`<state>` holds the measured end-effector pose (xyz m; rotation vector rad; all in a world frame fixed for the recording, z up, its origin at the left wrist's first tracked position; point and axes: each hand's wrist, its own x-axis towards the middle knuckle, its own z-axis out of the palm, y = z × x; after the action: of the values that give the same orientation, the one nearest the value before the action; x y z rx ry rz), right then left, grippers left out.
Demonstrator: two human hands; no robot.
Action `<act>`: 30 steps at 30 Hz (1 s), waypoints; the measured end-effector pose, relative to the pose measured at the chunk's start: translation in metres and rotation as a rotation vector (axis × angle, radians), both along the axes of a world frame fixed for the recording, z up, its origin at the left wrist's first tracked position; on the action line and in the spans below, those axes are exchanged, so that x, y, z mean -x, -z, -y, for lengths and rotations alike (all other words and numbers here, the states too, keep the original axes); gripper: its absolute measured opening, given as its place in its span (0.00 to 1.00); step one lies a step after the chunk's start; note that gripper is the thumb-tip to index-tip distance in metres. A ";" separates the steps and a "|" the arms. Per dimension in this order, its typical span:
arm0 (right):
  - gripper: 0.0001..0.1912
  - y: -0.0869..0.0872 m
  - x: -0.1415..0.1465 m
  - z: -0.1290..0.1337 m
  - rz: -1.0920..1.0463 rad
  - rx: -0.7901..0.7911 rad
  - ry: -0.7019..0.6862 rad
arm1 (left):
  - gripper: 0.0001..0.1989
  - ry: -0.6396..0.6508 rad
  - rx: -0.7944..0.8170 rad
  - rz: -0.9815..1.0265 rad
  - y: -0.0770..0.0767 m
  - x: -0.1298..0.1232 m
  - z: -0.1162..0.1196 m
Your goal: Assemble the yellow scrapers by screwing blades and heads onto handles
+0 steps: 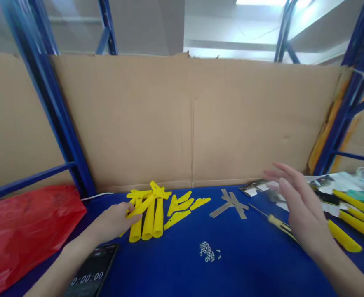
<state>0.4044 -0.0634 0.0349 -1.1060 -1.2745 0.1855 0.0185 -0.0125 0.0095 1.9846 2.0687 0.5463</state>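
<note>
My left hand (116,220) is closed around the near end of a long yellow piece (143,206), which slants over a group of yellow tubes (149,220). More yellow parts lie crossed at the far end of those tubes. Just right of them are several flat yellow blades (178,218) with small holes. My right hand (302,206) is raised with its fingers apart, holding nothing. Below and left of it lies a screwdriver (276,222) with a pale yellow handle, partly hidden by the hand. Grey flat strips (229,205) lie crossed on the blue surface (169,268).
Small nuts and screws (207,251) are heaped near the middle. A phone (92,270) showing a timer lies under my left forearm. A red plastic bag (30,231) is at left. Yellow tubes (359,222) and packets sit at right. Cardboard (188,123) and blue posts stand behind.
</note>
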 end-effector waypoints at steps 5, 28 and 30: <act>0.24 0.014 0.001 -0.016 0.040 0.090 -0.008 | 0.21 -0.091 0.121 0.492 -0.019 -0.017 0.017; 0.19 0.053 0.021 -0.070 0.682 0.475 0.012 | 0.12 -0.016 0.134 1.501 -0.034 -0.122 0.056; 0.19 0.060 0.023 -0.072 0.746 0.533 0.025 | 0.17 -0.035 0.193 1.476 -0.025 -0.131 0.051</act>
<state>0.3814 0.0082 -0.0248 -1.7423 -1.9348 0.0929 0.1494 -0.0640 0.0347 0.8106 1.0852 1.2245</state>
